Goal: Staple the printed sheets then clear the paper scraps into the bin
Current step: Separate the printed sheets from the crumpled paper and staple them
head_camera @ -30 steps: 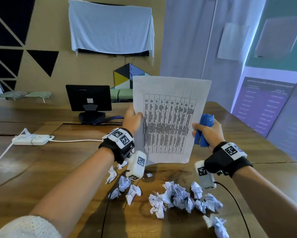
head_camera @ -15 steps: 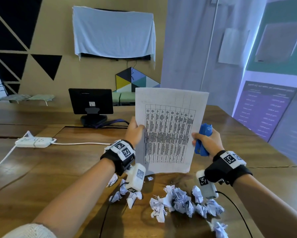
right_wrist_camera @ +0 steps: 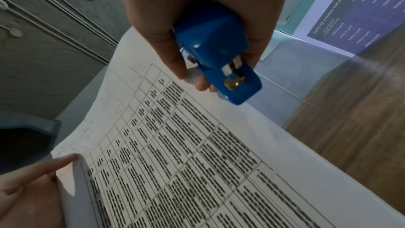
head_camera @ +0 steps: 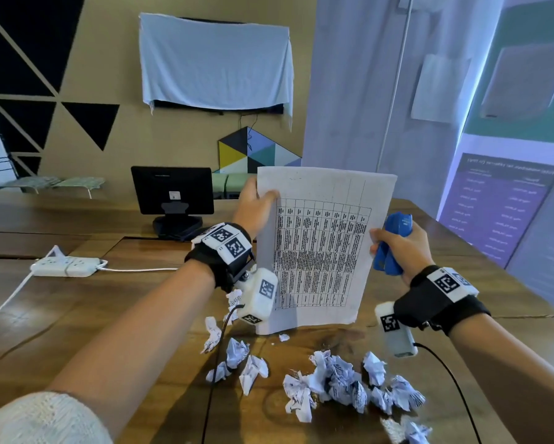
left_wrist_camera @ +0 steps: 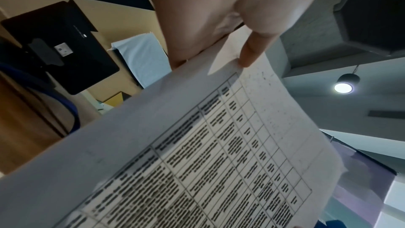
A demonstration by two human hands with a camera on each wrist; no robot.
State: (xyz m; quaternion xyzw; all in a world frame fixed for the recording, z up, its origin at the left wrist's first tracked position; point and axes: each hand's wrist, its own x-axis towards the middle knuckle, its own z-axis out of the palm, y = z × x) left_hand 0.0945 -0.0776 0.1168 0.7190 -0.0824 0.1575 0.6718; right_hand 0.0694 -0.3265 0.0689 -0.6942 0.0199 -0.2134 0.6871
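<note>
Holding: my left hand (head_camera: 253, 206) pinches the printed sheets (head_camera: 320, 251) upright above the worktop (head_camera: 77, 315); my right hand (head_camera: 397, 248) grips the stapler (head_camera: 394, 241) beside their right edge.
Risk: sheets may splay, so the staple misses one.
Scraps (head_camera: 336, 382): near, uncleared; no bin in view.

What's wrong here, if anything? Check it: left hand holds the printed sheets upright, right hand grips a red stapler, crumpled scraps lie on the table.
One thing is wrong: the stapler is blue, not red. The right wrist view shows it plainly in the right hand. The rest stands: the left hand holds the printed sheets upright, and the crumpled scraps lie on the table.
</note>
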